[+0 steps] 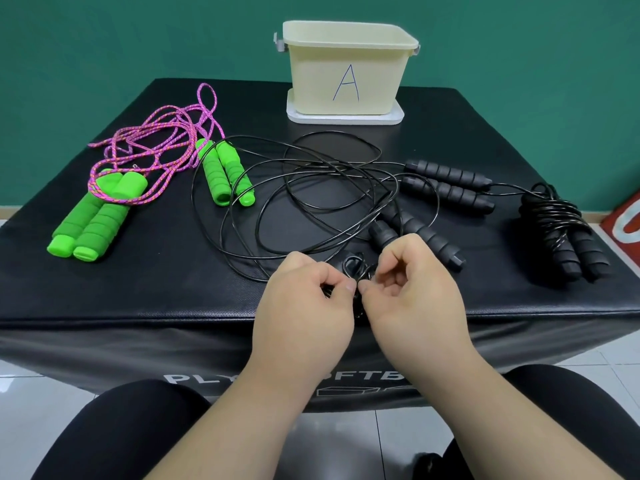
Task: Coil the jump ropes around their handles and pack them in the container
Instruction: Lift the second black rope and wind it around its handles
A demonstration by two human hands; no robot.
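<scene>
black rope (350, 268) (small tangled loops) | left hand (304, 303) pinches it | right hand (415, 289) pinches it — near box (138, 313) edge

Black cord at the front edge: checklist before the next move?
1. Left hand and right hand both pinch the black cord: ok.
2. Cord free of tangles: not ok, its loops cross each other.
3. Which handles it belongs to: cannot tell.
4. Open, upright container: ok.
5. Contents of container: cannot tell.
6. Other ropes coiled: not ok, only the right black rope is wrapped.
</scene>
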